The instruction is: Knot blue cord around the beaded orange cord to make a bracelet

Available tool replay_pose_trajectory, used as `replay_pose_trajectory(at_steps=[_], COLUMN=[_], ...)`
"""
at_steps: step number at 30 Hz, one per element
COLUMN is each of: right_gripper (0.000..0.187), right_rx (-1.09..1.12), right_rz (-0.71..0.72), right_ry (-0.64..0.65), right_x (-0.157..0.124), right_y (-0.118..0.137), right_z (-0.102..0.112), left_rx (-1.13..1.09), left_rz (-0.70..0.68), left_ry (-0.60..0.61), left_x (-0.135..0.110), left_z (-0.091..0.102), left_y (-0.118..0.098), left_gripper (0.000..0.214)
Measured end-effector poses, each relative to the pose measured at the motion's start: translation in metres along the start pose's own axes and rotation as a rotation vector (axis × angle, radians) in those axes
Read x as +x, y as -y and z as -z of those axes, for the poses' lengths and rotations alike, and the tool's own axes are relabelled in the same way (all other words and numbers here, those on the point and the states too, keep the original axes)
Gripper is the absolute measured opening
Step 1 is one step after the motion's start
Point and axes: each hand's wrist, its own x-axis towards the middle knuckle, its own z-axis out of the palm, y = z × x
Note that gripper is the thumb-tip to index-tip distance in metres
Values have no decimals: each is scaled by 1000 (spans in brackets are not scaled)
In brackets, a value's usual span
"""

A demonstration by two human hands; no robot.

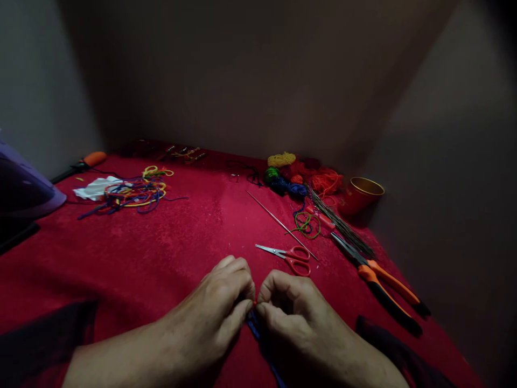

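My left hand [220, 304] and my right hand [293, 312] meet knuckle to knuckle low in the middle, resting on the red cloth [181, 242]. Both are closed in a pinch on a dark blue cord [254, 326] that runs down between them; a tiny red bit shows where the fingertips touch. Most of the cord is hidden under the hands. Red-handled scissors [288, 257] lie just beyond my right hand, blades pointing left.
Orange-handled pliers [379, 277] and a bundle of thin wires [343, 226] lie at right, a long needle [278, 221] beside them. Yarn balls [299, 175] and a red cup [359, 195] sit at the back right. Tangled coloured cords [135, 193] lie at the back left.
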Motion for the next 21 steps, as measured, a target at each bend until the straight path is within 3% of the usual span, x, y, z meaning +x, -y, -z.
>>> replay_pose_trajectory(at_steps=[6, 21], right_gripper=[12, 13], right_rx=[-89, -79], right_rz=[43, 73], right_ry=[-84, -106], right_x=[3, 4], right_y=[-6, -4], right_z=[-2, -5], left_rx=[-18, -5], left_rz=[-4, -23], left_ry=[-23, -9], left_x=[1, 2], left_z=[0, 0], left_y=[1, 3], left_gripper=[18, 18])
